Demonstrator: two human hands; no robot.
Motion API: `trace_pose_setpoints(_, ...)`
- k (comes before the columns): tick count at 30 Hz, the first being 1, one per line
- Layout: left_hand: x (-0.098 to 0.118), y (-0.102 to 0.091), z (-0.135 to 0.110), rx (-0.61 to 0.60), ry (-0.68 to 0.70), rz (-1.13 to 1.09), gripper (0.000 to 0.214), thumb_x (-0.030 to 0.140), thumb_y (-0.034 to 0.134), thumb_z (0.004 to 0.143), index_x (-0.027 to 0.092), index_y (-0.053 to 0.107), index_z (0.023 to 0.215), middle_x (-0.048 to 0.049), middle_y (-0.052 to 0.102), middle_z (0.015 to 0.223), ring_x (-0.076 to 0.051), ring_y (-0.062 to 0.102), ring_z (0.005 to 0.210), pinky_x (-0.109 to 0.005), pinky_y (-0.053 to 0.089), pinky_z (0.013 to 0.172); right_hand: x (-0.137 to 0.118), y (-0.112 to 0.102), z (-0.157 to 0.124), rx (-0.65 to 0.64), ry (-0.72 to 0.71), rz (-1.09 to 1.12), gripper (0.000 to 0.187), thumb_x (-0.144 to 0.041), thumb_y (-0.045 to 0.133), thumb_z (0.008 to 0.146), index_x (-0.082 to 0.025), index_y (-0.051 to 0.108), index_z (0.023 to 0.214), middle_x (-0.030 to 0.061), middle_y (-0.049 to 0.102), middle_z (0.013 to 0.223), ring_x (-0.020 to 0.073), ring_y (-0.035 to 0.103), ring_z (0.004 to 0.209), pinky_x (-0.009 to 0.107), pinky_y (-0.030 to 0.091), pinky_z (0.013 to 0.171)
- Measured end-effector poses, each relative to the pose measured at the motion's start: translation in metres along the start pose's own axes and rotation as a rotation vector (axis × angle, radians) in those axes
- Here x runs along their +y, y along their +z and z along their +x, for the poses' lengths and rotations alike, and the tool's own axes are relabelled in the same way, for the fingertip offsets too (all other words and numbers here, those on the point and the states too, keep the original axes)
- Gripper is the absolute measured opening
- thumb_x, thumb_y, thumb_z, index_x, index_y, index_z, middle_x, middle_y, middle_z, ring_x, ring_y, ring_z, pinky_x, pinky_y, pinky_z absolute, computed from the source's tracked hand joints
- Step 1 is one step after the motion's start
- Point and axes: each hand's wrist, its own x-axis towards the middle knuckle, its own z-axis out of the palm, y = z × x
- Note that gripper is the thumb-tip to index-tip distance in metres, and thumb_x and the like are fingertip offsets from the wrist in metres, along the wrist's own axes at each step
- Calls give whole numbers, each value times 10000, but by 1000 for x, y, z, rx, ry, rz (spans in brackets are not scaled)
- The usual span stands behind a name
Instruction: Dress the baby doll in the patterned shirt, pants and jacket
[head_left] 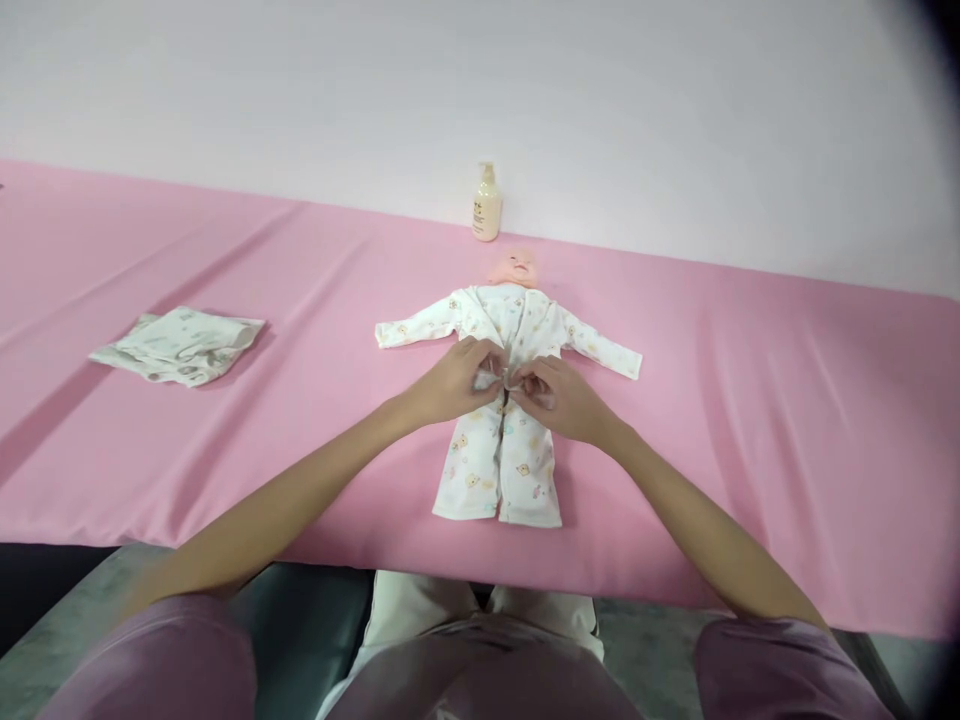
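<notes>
A baby doll lies on its back on the pink table, head toward the wall, dressed in a white printed romper with sleeves spread out. My left hand pinches the left edge of the romper's front opening at the doll's waist. My right hand pinches the right edge, and the fingertips of both hands meet at the centre seam. Both hands are closed on the fabric.
A cream pump bottle stands by the wall behind the doll's head. A folded printed cloth lies on the table to the left. The table's front edge runs just above my lap.
</notes>
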Motion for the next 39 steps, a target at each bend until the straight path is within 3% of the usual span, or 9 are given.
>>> trace_pose_setpoints(5,-31,-33,21,252,-406,-42,365,587,754,1111,232,668,1118,-81,785,1076,-244,715,882,-350,528,789,18,-38,18,212,242,10,494,-756,623,1128,-271,716,1109,71,790,1036,237,668,857,382,531,812)
trace_pose_setpoints(8,-59,-51,63,186,-745,141,614,762,646,1142,216,680,865,-107,764,844,-308,711,794,-401,493,804,32,-56,55,239,385,-98,505,-757,618,1131,-263,663,1042,71,811,1070,232,688,879,367,530,842)
trace_pose_setpoints(11,-81,-62,101,54,-881,208,670,719,746,1088,211,687,656,-130,711,699,-344,713,751,-436,498,844,41,-62,96,153,466,-250,494,-683,615,1153,-254,625,908,67,812,1006,238,695,901,359,510,839)
trace_pose_setpoints(17,-101,-62,130,102,-860,111,325,244,915,869,195,694,636,-111,717,661,-289,685,710,-419,522,816,40,-59,151,-46,505,-569,400,-501,682,1096,-234,637,802,104,770,884,289,713,909,370,534,851)
trace_pose_setpoints(22,-107,-48,151,177,-781,-105,228,118,836,872,192,660,747,-27,620,624,-194,571,610,-376,513,743,36,-64,161,-59,476,-624,322,-357,641,1099,-207,703,822,121,745,854,297,702,931,379,546,898)
trace_pose_setpoints(26,-89,-27,169,174,-535,-416,284,124,921,871,176,703,1045,-54,754,953,-187,728,806,-324,581,800,42,-69,159,17,480,-499,375,-394,586,1155,-205,714,857,110,773,928,273,695,944,372,536,919)
trace_pose_setpoints(31,-48,-18,123,239,-260,-291,304,256,923,967,204,667,1122,-84,758,1201,-193,707,968,-313,560,835,43,-64,156,212,363,-398,247,-454,659,1147,-216,711,1105,119,821,1094,288,729,1004,394,559,945)
trace_pose_setpoints(35,-29,-26,44,372,-429,5,458,395,987,918,234,608,1119,-83,722,1176,-235,674,962,-347,534,783,39,-49,175,137,309,-405,472,-650,579,1183,-233,696,995,119,789,999,317,742,1033,432,577,1003)
trace_pose_setpoints(39,-21,-26,-2,225,-668,-23,577,627,994,894,255,579,1040,-48,711,985,-235,664,811,-358,485,710,48,-26,216,36,344,-530,632,-813,724,1046,-193,717,927,177,738,935,417,751,1088,555,607,1044)
